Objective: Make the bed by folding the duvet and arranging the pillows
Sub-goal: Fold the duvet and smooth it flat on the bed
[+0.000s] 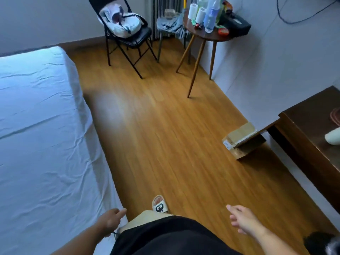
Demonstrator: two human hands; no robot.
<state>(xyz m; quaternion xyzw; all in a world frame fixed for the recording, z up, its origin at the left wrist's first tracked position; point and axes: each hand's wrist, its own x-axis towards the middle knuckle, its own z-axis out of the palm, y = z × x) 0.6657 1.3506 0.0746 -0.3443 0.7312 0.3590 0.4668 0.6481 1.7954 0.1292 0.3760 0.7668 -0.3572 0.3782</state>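
Standing alongside bed (pixel 36 126), on my left; only a creased white fitted sheet (pixel 46 85) shows on it. No duvet or pillows in view, so I can't place them. A white padded bundle (pixel 121 23) sits on the folding chair (pixel 128 41) at the far wall; could be bedding, can't tell.

Grip: left hand (pixel 112 219) hangs by the bed edge, fingers loose, holding nothing. Right hand (pixel 241 219) is out over the floor (pixel 165 126), fingers spread, empty.

Handling, my guess: duvet will be soft, bulky, light for its size and floppy. Take it w/ 2 hands at 2 corners of 1 edge, lift clear, fold on the mattress. Pillows are soft; grab by the short ends.

Surroundings: round table (pixel 206 34) on 3 thin legs just beside the chair, loaded w/ bottles (pixel 211 17) and paper rolls (pixel 200 14); looks tippy, so keep swinging fabric off it. Stool (pixel 169 24) between chair and table. Cardboard box (pixel 241 142) on the floor near a dark cabinet (pixel 312 129) on my right is a trip risk. Slipper (pixel 160 204) on my foot.
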